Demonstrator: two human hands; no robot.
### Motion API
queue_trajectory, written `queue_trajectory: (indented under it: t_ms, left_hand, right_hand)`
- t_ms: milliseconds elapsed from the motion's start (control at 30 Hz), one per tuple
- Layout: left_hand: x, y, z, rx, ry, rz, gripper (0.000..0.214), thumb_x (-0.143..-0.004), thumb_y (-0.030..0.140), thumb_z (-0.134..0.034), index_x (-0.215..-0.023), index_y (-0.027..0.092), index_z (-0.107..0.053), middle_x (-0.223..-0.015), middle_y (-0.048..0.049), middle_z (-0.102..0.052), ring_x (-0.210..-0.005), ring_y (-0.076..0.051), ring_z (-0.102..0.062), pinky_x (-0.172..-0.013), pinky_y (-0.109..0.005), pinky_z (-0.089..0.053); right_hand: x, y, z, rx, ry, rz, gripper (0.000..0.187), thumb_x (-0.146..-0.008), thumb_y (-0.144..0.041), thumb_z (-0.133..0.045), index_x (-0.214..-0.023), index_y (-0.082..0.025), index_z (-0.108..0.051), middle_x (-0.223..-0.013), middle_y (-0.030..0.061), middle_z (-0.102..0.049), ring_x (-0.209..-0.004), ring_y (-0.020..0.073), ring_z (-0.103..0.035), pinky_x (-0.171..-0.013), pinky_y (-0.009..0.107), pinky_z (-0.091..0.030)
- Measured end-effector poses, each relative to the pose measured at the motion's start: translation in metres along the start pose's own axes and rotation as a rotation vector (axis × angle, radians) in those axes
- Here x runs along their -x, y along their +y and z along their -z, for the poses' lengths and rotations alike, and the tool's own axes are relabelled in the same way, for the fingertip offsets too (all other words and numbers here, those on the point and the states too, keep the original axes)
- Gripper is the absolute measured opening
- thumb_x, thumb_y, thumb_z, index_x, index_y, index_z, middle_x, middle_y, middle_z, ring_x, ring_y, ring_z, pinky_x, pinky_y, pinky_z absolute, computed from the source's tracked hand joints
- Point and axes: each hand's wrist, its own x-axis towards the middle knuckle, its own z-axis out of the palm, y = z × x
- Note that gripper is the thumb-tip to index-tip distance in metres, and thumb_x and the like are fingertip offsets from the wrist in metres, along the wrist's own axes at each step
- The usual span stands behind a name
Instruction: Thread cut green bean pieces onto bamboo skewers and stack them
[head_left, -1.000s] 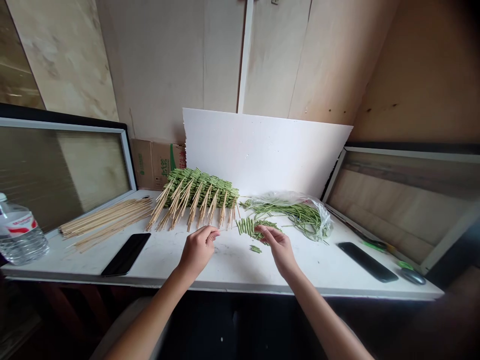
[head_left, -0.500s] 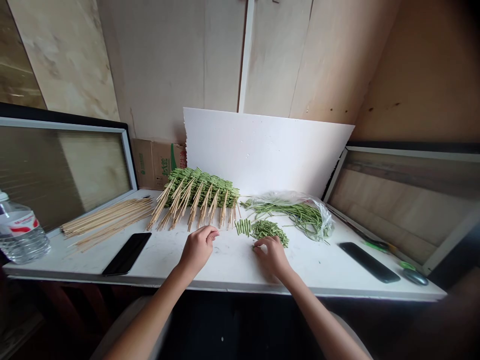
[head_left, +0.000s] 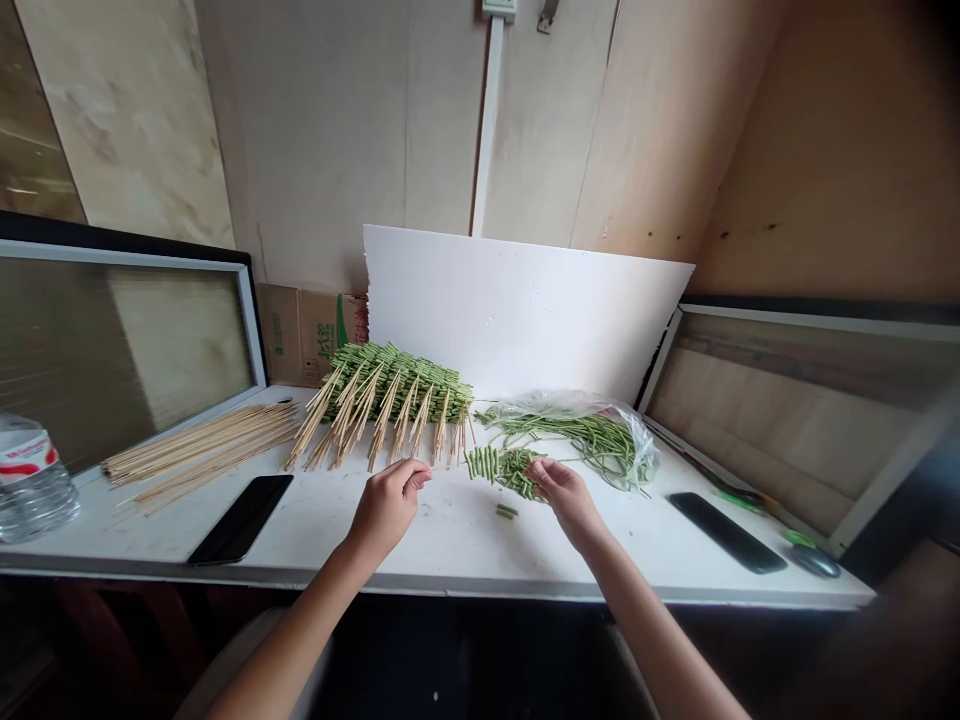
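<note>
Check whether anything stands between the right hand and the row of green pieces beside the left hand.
Nothing appears to block the right hand from the row of green pieces; only the loose pile shows between them, apparently lying low on the table.

A small food-preparation corner is suggested; whether it belongs to a home or a shop cannot be told. Skewered green beans (head_left: 405, 380) are stacked in bulk on a white table (head_left: 450, 555), cut pieces (head_left: 516, 468) are heaped nearby, and loose sticks (head_left: 202, 438) are laid out. Long beans (head_left: 589, 435) are partly covered by a clear plastic bag (head_left: 641, 438). The table is closed in by plain walls (head_left: 322, 130), framed panels (head_left: 180, 335) and an upright white board (head_left: 525, 310); a cardboard box (head_left: 281, 335) is tucked behind.
</note>
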Motion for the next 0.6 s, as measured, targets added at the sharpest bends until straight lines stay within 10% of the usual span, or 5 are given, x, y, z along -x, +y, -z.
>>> queue_trajectory:
  t_ms: [600]
  left_hand:
    - [0.001, 0.006, 0.0, -0.003, -0.013, -0.03, 0.019, -0.095, 0.01, -0.053, -0.089, 0.021, -0.068, -0.085, -0.0028, -0.076, -0.081, -0.018, -0.073, -0.071, -0.026, -0.053]
  right_hand:
    - [0.014, -0.025, -0.013, -0.231, -0.025, 0.01, 0.039, -0.08, -0.06, -0.073, -0.095, -0.024, -0.076, -0.117, 0.013, -0.077, -0.121, 0.034, -0.066, -0.088, 0.041, -0.055]
